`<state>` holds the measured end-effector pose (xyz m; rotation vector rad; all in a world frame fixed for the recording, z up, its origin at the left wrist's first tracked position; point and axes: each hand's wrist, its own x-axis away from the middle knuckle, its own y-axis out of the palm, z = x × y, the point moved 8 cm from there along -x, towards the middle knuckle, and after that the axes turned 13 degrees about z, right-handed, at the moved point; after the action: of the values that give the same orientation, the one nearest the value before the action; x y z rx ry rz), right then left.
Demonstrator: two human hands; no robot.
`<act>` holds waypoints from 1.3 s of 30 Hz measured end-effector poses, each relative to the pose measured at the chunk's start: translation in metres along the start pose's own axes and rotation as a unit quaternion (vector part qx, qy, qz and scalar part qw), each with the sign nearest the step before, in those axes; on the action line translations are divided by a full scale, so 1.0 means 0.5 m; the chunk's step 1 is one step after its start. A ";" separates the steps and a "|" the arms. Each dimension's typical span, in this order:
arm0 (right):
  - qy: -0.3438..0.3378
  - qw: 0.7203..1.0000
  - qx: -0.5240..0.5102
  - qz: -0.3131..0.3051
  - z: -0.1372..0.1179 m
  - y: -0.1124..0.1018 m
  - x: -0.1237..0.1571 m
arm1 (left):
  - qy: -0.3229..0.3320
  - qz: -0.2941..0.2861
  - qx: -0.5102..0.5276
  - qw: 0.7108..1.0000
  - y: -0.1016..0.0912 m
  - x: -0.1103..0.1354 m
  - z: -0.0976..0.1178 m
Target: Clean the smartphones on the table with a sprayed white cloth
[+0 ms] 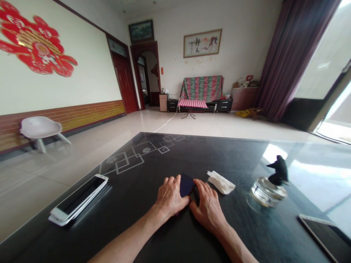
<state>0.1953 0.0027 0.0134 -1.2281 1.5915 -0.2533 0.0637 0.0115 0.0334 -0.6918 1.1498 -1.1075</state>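
A small dark blue flat thing (187, 185) lies on the black table between my two hands; its lower part is covered, and I cannot tell whether it is a phone or a folded cloth. My left hand (170, 195) grips its left side, fingers bent and thumb reaching across the near part. On the opposite side, my right hand (207, 204) has its curled fingertips at the right edge. Just beyond the right hand rests a folded white tissue (221, 182). A clear spray bottle (268, 191) with a black head stands farther right.
White phones (79, 199) are stacked on the table's left side. Another phone (326, 233) lies at the near right. The glossy black tabletop (153, 157) has a pale square pattern. Beyond it are a white chair (41, 128) and a small table with a striped cloth (192, 103).
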 end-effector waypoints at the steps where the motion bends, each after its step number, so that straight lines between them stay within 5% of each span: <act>1: -0.003 1.000 -0.001 -0.002 0.000 0.000 0.000 | 0.002 0.001 -0.001 1.000 0.000 0.000 0.001; 9: -0.026 0.999 0.001 -0.038 -0.009 0.001 0.008 | 0.004 0.004 0.009 1.000 -0.003 0.001 0.002; 17: -0.024 0.999 -0.026 -0.004 -0.007 -0.010 0.006 | -0.006 0.008 0.042 0.999 -0.009 -0.013 -0.023; 26: -0.041 0.999 -0.021 -0.013 -0.020 -0.015 0.007 | 0.008 0.061 0.097 0.993 0.006 -0.031 -0.049; 29: -0.057 0.998 -0.030 0.027 -0.023 -0.030 0.000 | 0.009 0.069 0.105 0.992 0.008 -0.031 -0.051; 35: -0.023 0.968 0.091 0.231 0.044 -0.121 -0.028 | 0.014 0.078 0.120 0.990 0.008 -0.034 -0.057; 39: 0.068 0.951 0.194 0.233 0.118 -0.142 -0.027 | 0.011 0.085 0.126 0.988 0.011 -0.037 -0.060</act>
<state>0.2827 0.0054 0.0456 -0.5224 1.7947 -0.3307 0.0366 0.0334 0.0259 -0.3780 1.0439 -1.0933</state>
